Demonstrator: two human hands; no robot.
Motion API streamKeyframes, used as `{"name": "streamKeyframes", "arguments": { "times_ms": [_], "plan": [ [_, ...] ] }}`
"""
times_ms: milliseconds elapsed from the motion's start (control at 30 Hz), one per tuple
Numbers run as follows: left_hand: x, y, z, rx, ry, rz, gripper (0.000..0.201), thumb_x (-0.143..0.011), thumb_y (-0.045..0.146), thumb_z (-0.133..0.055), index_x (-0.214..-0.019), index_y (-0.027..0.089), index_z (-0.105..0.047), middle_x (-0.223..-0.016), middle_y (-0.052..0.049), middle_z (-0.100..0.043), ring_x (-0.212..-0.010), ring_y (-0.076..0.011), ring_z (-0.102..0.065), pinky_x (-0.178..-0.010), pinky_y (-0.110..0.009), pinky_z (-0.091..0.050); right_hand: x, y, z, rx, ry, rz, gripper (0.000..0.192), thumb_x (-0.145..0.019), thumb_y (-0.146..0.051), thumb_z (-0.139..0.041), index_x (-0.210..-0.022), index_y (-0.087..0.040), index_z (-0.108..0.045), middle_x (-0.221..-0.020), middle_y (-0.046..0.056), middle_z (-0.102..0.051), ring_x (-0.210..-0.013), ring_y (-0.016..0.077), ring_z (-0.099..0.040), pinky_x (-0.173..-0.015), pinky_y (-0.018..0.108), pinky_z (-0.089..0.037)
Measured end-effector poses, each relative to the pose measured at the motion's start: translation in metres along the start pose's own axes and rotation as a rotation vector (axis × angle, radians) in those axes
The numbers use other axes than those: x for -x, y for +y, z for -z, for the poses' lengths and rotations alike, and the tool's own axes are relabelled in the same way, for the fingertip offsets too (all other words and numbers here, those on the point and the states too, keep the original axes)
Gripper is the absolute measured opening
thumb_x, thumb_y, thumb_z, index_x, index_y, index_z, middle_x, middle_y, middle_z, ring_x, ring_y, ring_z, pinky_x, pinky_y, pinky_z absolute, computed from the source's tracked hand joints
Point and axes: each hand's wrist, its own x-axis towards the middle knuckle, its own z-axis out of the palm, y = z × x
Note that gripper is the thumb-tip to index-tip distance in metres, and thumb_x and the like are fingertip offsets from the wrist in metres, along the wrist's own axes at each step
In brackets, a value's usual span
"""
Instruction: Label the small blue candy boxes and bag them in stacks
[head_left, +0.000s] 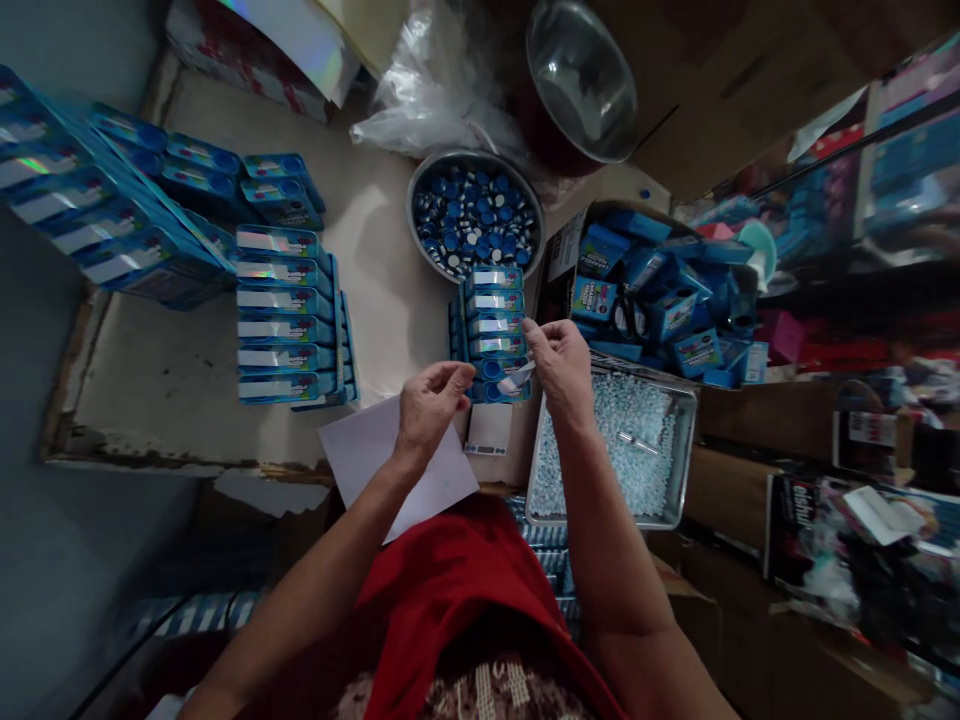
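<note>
A row of small blue printed boxes [496, 322] stands on the table in front of me, several of them with a pale shiny strip on top. Over the right side of the row, my right hand [561, 365] pinches a small whitish sticker [516, 378] that hangs above the nearest boxes. My left hand [433, 405] is just left of the nearest box, thumb and fingers pressed together; whether anything is between them is hidden. Below the row lies a small white scale [487, 430]. A white sheet [405, 470] lies partly under my left hand.
Behind the row is a metal bowl [414, 215] of blue and white caps. At right are a tray [684, 450] of small pale beads and a carton [564, 250] of blue boxes. More stacked blue boxes [289, 315] stand at left. A plastic bag [427, 80] lies at the back.
</note>
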Motion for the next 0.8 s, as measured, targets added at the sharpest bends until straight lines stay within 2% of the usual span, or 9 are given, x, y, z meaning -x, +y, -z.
{"name": "streamKeyframes", "arguments": {
  "times_ms": [67, 100, 167, 233, 300, 367, 500, 600, 800],
  "plan": [
    [0.013, 0.010, -0.005, 0.161, -0.159, 0.182, 0.055, -0.079, 0.064, -0.073, -0.105, 0.017, -0.073, -0.095, -0.008, -0.073, -0.070, -0.0150, -0.066, -0.065, -0.027, -0.056, 0.009, -0.009, -0.008, -0.015, -0.009, 0.019, 0.044, -0.082, -0.062, -0.073, -0.082, -0.023, -0.052, -0.069, -0.003, -0.054, -0.060, 0.0117, -0.051, -0.055, 0.027, -0.039],
    [0.017, 0.012, -0.006, 0.210, -0.193, 0.243, 0.055, -0.075, 0.063, -0.078, -0.103, 0.016, -0.073, -0.095, -0.008, -0.073, -0.071, -0.0154, -0.067, -0.066, -0.028, -0.056, 0.012, -0.011, -0.010, -0.024, -0.020, 0.019, 0.044, -0.082, -0.061, -0.073, -0.082, -0.023, -0.052, -0.070, -0.003, -0.055, -0.060, 0.0112, -0.051, -0.055, 0.026, -0.040],
    [0.019, 0.012, -0.006, 0.247, -0.180, 0.294, 0.049, -0.067, 0.055, -0.088, -0.092, 0.015, -0.073, -0.087, -0.006, -0.071, -0.071, -0.0138, -0.065, -0.068, -0.026, -0.056, 0.020, -0.010, -0.011, -0.061, -0.065, -0.002, 0.042, -0.081, -0.059, -0.074, -0.085, -0.022, -0.053, -0.071, -0.003, -0.057, -0.061, 0.0113, -0.054, -0.056, 0.026, -0.042],
    [0.018, 0.008, -0.001, 0.238, -0.137, 0.296, 0.045, -0.066, 0.051, -0.090, -0.083, 0.015, -0.071, -0.079, -0.004, -0.069, -0.068, -0.0121, -0.063, -0.068, -0.025, -0.054, 0.028, -0.002, -0.005, -0.120, -0.129, -0.035, 0.043, -0.076, -0.053, -0.080, -0.094, -0.022, -0.055, -0.073, -0.003, -0.062, -0.065, 0.0127, -0.059, -0.060, 0.026, -0.045],
    [0.017, 0.005, 0.007, 0.155, -0.121, 0.253, 0.042, -0.070, 0.054, -0.086, -0.079, 0.015, -0.070, -0.074, -0.003, -0.068, -0.065, -0.0119, -0.061, -0.065, -0.024, -0.052, 0.037, 0.010, 0.003, -0.155, -0.186, -0.070, 0.048, -0.069, -0.044, -0.087, -0.100, -0.021, -0.057, -0.075, -0.002, -0.067, -0.068, 0.0142, -0.063, -0.066, 0.027, -0.049],
    [0.015, 0.003, 0.013, -0.038, -0.134, 0.169, 0.040, -0.075, 0.054, -0.081, -0.077, 0.016, -0.071, -0.069, -0.002, -0.067, -0.061, -0.0124, -0.059, -0.061, -0.024, -0.049, 0.047, 0.022, 0.008, -0.138, -0.172, -0.089, 0.047, -0.066, -0.039, -0.088, -0.099, -0.021, -0.059, -0.074, -0.002, -0.068, -0.066, 0.0150, -0.064, -0.067, 0.029, -0.051],
    [0.006, 0.008, 0.011, -0.399, -0.057, 0.000, 0.033, -0.080, 0.050, -0.076, -0.072, 0.018, -0.074, -0.064, -0.003, -0.067, -0.060, -0.0149, -0.059, -0.058, -0.026, -0.043, 0.053, 0.034, 0.004, -0.043, 0.035, -0.031, 0.036, -0.069, -0.037, -0.084, -0.091, -0.022, -0.060, -0.073, -0.002, -0.068, -0.068, 0.0166, -0.066, -0.066, 0.029, -0.051],
    [-0.005, 0.011, 0.002, -0.457, 0.004, -0.067, 0.030, -0.081, 0.048, -0.075, -0.072, 0.019, -0.076, -0.067, -0.003, -0.070, -0.061, -0.0158, -0.060, -0.059, -0.026, -0.043, 0.042, 0.031, -0.003, -0.010, 0.088, 0.047, 0.031, -0.072, -0.036, -0.080, -0.089, -0.023, -0.057, -0.076, -0.002, -0.067, -0.071, 0.0165, -0.066, -0.070, 0.030, -0.053],
    [-0.024, 0.008, -0.003, -0.423, 0.047, -0.085, 0.026, -0.079, 0.044, -0.075, -0.070, 0.019, -0.074, -0.063, -0.002, -0.067, -0.059, -0.0144, -0.055, -0.056, -0.026, -0.039, 0.020, 0.034, -0.009, 0.078, 0.051, 0.068, 0.030, -0.073, -0.037, -0.078, -0.089, -0.023, -0.057, -0.078, -0.001, -0.068, -0.072, 0.0173, -0.066, -0.069, 0.030, -0.052]
  ]
}}
